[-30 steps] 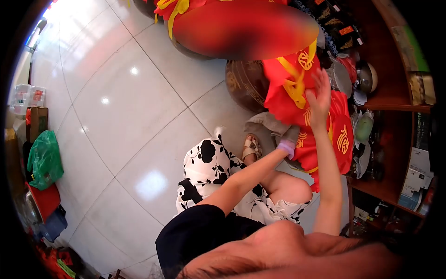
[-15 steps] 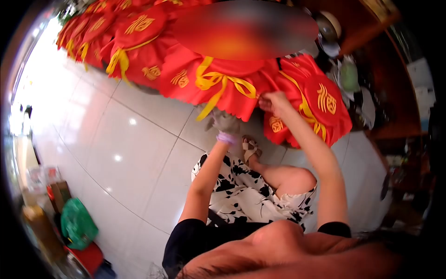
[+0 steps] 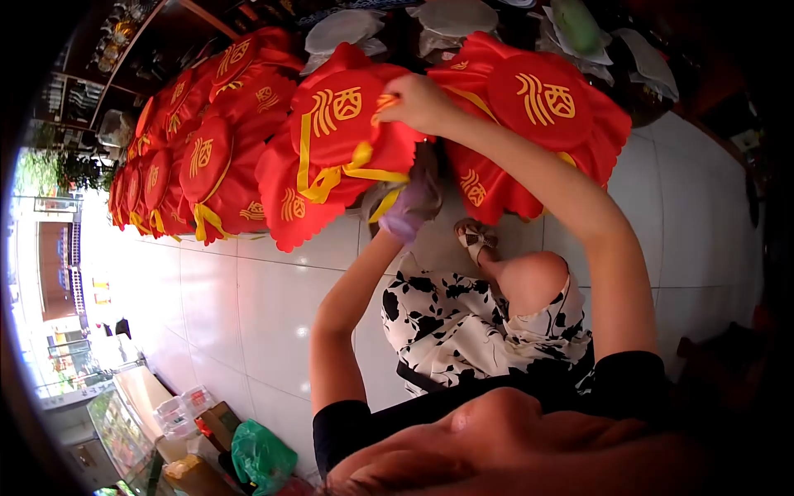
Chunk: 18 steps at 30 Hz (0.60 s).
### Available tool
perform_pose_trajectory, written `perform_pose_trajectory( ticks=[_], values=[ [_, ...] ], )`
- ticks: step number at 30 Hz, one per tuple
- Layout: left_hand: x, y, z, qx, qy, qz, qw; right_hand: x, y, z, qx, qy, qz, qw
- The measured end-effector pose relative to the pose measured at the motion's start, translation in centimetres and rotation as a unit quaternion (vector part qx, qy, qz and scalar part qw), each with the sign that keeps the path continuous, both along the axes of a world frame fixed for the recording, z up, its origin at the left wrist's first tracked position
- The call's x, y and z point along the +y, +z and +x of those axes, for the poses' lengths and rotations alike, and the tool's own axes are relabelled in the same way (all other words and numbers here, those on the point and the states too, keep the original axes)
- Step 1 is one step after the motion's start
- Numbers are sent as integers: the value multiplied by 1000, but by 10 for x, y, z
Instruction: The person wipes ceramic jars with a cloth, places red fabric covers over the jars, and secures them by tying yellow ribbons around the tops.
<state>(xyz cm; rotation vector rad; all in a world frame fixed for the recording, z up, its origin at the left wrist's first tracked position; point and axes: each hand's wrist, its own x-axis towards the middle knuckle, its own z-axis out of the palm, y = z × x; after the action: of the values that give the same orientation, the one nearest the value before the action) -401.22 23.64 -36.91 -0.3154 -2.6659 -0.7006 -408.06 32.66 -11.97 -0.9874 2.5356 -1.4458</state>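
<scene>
Several red cloth covers with gold characters and yellow ribbons sit in a row. My right hand [image 3: 413, 103], bare, pinches the right edge of one red cloth cover [image 3: 318, 132] and holds that edge up. A yellow ribbon [image 3: 331, 178] is tied in a bow round the front of this cover. Below the raised edge is my left hand [image 3: 409, 202], in a greyish glove with a purple cuff, close to the ribbon's loose end. Its fingers are blurred and partly hidden. On the right, under my right forearm, lies another red cloth cover [image 3: 542, 103].
More red covers [image 3: 207, 161] stretch away to the left. Jars with pale wrapped tops [image 3: 451, 16] stand behind the row. My sandalled foot [image 3: 475, 238] is on the tiled floor [image 3: 273, 298] just below. A green plastic bag [image 3: 263, 455] and boxes lie lower left.
The view has shifted, showing more of the row and the covers' tops. My right hand has gone from the cover's lower edge up to its right side. My left hand stays below the cloth.
</scene>
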Motion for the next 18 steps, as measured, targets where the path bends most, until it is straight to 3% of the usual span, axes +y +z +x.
perform_pose_trajectory(
  ticks=[2,3,7,13,16,18],
  values=[
    [17,93,0,32,-20,-261,965,-22,19,-4,80,37,116,989],
    [27,142,-3,10,-42,-535,844,-28,29,-3,109,58,114,986],
    [28,174,-53,57,-35,-419,906,-37,61,-4,158,120,216,956],
    [14,143,-82,41,-26,-325,945,-34,18,26,236,121,82,961],
    [9,136,-87,31,-22,-309,950,-17,4,44,206,86,9,975],
    [8,133,-91,26,-20,-305,952,-6,2,39,158,128,-58,977]
  ],
)
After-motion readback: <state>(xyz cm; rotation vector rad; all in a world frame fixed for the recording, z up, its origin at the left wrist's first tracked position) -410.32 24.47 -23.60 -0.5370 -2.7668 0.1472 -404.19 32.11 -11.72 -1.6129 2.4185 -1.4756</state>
